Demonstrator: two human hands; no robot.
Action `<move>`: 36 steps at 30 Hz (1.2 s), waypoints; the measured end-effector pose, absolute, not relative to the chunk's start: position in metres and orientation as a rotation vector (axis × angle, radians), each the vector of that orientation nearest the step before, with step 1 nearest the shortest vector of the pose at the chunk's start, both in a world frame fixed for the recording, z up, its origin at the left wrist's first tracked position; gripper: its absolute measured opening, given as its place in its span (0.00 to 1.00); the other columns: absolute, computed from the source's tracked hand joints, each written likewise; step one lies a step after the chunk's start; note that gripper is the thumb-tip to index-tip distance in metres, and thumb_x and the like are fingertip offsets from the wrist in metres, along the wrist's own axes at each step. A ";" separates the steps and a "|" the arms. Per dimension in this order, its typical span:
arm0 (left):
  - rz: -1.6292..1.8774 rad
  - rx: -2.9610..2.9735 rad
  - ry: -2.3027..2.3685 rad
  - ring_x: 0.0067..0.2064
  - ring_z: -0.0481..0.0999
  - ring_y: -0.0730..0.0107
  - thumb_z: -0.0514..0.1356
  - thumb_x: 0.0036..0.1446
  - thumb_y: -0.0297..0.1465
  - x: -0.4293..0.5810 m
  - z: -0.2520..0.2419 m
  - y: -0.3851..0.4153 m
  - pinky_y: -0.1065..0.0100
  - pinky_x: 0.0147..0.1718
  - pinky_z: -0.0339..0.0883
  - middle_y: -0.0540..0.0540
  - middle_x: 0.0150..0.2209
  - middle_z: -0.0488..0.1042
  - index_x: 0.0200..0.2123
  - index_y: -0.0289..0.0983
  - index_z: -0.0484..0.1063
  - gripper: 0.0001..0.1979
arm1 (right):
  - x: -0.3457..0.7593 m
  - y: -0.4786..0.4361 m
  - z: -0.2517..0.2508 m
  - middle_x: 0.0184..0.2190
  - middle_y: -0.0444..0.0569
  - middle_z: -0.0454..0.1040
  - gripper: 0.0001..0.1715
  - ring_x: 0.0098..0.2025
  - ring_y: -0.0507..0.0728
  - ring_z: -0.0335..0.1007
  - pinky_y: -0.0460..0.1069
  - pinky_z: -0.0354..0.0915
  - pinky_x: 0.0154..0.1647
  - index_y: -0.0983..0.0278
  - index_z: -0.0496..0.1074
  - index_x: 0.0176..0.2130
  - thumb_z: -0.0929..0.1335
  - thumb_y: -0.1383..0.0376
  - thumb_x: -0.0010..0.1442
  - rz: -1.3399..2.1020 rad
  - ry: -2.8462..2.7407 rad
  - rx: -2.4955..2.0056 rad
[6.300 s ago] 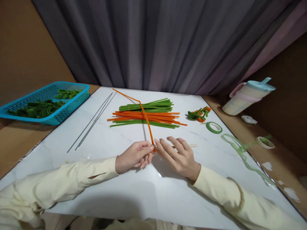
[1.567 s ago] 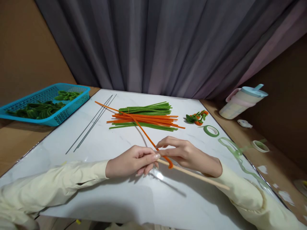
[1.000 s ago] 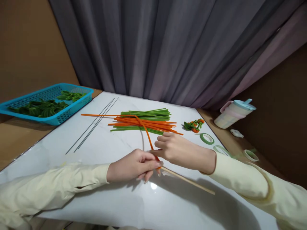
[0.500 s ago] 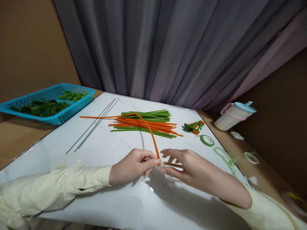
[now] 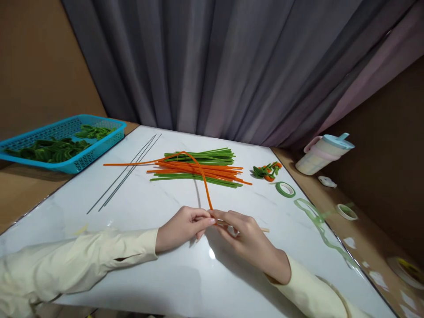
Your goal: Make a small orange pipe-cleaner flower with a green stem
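Note:
My left hand [image 5: 184, 224] and my right hand [image 5: 243, 236] meet low on the white marble table [image 5: 149, 247]. Both pinch the near end of a long orange pipe cleaner [image 5: 202, 181] where it lies against a thin wooden stick [image 5: 264, 229]. The stick runs under my right palm, and only its far tip shows. From my fingertips the pipe cleaner rises, bends over and trails off to the left across the table. Behind it lies a pile of orange and green pipe cleaners [image 5: 198, 168].
A blue basket [image 5: 62, 143] of green bent pieces sits far left. Thin metal wires [image 5: 126, 174] lie left of the pile. Small orange-green pieces [image 5: 266, 170], a green tape roll [image 5: 285, 189], loose tape strip [image 5: 318, 221], another roll [image 5: 346, 212] and a lidded cup [image 5: 323, 154] are on the right.
My right hand has swung round the stick and come back to the pinch point, now lying over the stick. The pipe cleaner's free end has swept leftward. My left hand has stayed in place.

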State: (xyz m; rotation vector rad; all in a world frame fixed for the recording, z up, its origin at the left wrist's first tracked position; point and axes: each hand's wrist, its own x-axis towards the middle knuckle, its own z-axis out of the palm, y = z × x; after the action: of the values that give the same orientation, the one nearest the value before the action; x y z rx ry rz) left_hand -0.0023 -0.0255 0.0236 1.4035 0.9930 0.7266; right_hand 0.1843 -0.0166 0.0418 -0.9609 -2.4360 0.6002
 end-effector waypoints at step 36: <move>0.645 1.678 1.047 0.19 0.61 0.80 0.50 0.60 0.36 -0.004 0.018 -0.020 0.77 0.20 0.56 0.56 0.18 0.62 0.30 0.36 0.62 0.11 | 0.179 -0.017 0.014 0.25 0.45 0.69 0.10 0.25 0.52 0.64 0.45 0.57 0.24 0.65 0.59 0.42 0.59 0.72 0.58 0.258 -2.409 -0.975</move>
State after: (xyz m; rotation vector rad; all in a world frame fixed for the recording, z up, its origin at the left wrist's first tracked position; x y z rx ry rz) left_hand -0.0036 -0.0197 0.0177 1.6785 1.0471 0.6452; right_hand 0.1785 -0.0175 0.0141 -0.9750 -2.4092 0.2583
